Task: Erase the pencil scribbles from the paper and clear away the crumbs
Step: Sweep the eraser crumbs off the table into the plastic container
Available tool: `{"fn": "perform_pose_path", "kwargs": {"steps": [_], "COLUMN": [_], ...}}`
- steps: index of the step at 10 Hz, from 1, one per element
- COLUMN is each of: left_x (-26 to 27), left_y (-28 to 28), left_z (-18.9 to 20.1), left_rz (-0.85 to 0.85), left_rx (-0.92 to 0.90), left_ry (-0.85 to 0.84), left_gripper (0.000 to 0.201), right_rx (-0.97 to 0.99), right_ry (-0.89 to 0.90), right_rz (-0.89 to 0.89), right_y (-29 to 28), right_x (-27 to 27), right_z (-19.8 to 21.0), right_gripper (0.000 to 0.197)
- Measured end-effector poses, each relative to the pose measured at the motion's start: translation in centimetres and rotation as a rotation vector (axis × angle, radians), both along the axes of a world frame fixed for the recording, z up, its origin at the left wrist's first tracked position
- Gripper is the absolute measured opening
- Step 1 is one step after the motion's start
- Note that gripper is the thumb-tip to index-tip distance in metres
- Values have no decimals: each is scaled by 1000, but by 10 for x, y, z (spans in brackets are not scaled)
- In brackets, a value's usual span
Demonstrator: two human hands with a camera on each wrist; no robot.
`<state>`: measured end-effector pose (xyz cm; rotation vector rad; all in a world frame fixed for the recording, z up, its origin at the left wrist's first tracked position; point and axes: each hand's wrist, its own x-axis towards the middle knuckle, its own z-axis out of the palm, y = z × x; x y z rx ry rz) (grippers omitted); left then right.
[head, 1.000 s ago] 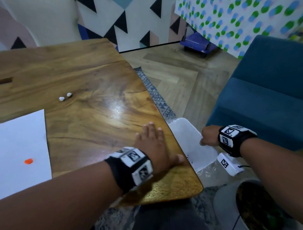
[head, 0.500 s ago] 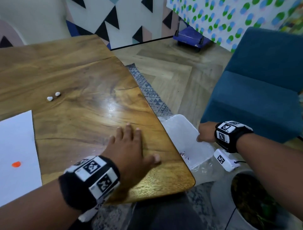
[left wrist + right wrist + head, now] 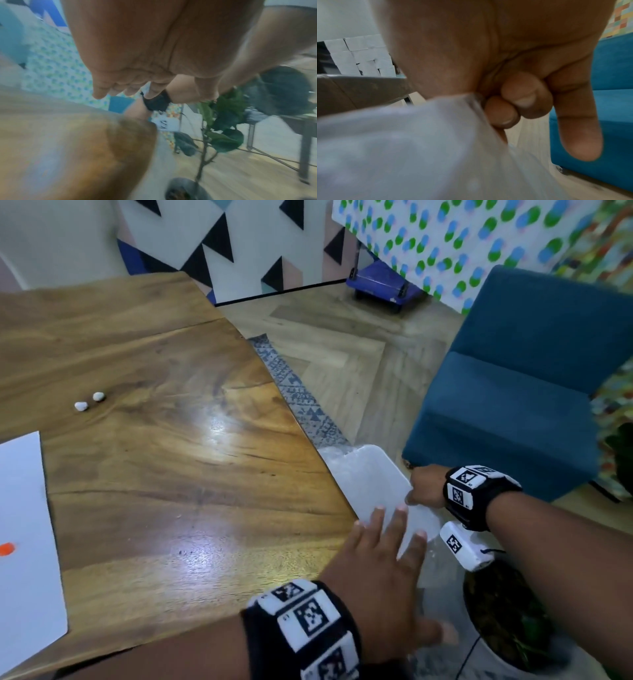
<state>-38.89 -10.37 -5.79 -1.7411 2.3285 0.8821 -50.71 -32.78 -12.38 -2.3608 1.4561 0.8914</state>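
Note:
The white paper (image 3: 24, 525) lies at the table's left edge with an orange spot (image 3: 6, 548) on it. Two small white eraser bits (image 3: 89, 401) sit on the wooden table (image 3: 171, 474). My left hand (image 3: 390, 529) is flat with spread fingers, reaching past the table's right edge over a translucent white plastic tray (image 3: 370, 474). My right hand (image 3: 426, 486) holds that tray just below the table edge. In the right wrist view its fingers (image 3: 513, 105) are curled against the tray's rim (image 3: 402, 142). The left wrist view shows the left hand (image 3: 130, 88) empty, its palm facing down.
A blue armchair (image 3: 513, 392) stands close on the right. A potted plant (image 3: 507, 611) sits on the floor under my right forearm. A patterned rug (image 3: 298, 395) runs beside the table, and a purple cart (image 3: 383, 282) stands by the far wall.
My left hand drew back over the table, then slid right, past the edge and over the tray. The right hand kept holding the tray in place.

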Motion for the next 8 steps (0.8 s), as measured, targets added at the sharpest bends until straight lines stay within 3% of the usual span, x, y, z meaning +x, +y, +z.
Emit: {"fn": "perform_pose_path", "kwargs": {"steps": [1, 2, 3, 5, 7, 8], "left_x": [51, 110, 149, 158, 151, 161], "left_y": [-22, -44, -54, -57, -69, -76], "left_z": [10, 19, 13, 2, 8, -2], "left_rz": [185, 400, 513, 462, 500, 475], "left_rx": [-91, -26, 124, 198, 375, 331], "left_ry": [-145, -287, -368, -381, -510, -493], "left_gripper": [101, 111, 140, 157, 150, 181], "right_rx": [3, 38, 79, 173, 316, 404], "right_ry": [12, -18, -61, -20, -31, -23], "right_rz": [-64, -132, -217, -342, -472, -491], "right_y": [4, 5, 2, 2, -1, 1], "right_x": [-13, -28, -40, -61, -80, -82], "right_z": [-13, -37, -73, -156, -263, -306], "right_gripper": [34, 29, 45, 48, 45, 29]}}
